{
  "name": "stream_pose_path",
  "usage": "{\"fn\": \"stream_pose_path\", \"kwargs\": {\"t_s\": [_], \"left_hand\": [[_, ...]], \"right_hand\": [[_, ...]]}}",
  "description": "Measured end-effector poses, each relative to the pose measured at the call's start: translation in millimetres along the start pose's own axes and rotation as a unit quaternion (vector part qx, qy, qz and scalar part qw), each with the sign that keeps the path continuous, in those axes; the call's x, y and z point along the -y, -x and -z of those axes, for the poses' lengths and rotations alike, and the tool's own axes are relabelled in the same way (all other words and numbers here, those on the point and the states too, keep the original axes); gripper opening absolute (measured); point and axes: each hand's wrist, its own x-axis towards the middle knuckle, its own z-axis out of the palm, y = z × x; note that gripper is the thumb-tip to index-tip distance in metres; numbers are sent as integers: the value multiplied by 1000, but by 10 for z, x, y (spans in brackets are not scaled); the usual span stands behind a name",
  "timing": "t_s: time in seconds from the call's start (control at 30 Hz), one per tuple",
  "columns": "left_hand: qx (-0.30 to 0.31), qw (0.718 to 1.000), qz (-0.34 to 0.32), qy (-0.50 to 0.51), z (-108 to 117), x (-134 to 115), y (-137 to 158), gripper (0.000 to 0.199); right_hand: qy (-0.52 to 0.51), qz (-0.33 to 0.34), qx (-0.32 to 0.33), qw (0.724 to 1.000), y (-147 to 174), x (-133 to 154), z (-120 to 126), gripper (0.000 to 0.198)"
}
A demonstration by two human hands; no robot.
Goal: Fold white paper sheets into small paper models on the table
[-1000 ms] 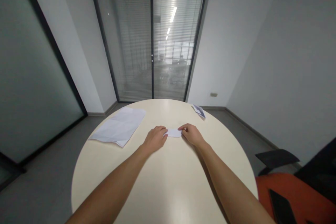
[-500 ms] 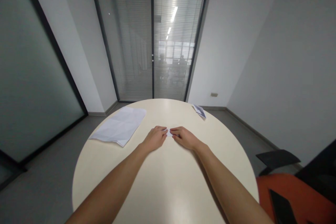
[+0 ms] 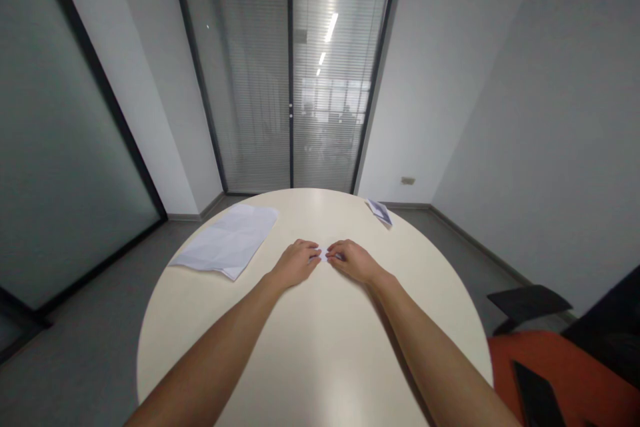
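Observation:
Over the middle of the round table, my left hand [image 3: 299,261] and my right hand [image 3: 351,260] face each other with a narrow gap between the fingertips. A small piece of folded white paper [image 3: 323,255] shows in that gap, lying on the table. Both hands have their fingers closed on it, the left at its left end and the right at its right end. Most of the paper is hidden under the fingers.
Creased white sheets [image 3: 227,240] lie at the table's left edge. A small folded paper [image 3: 380,211] sits at the far right rim. The cream table [image 3: 320,347] fills the foreground. An orange chair [image 3: 555,373] with black armrests stands at the right, glass doors [image 3: 290,80] beyond.
My fingertips have shifted slightly on the small paper, and less of it shows between them. The arms and the other papers stay where they were.

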Motion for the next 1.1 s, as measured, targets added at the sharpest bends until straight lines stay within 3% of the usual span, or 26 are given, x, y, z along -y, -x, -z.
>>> {"fn": "stream_pose_path", "kwargs": {"t_s": [0.23,0.63,1.1], "left_hand": [[-11,999,33,10,-31,-16,-12,26],[-12,999,52,-9,2,-99,-21,27],[-11,998,56,7,38,-93,-18,22]], "right_hand": [[25,-51,-8,998,6,-37,17,23],[19,-62,-12,998,14,-80,43,25],[-16,0,10,1000,27,-79,22,24]]}}
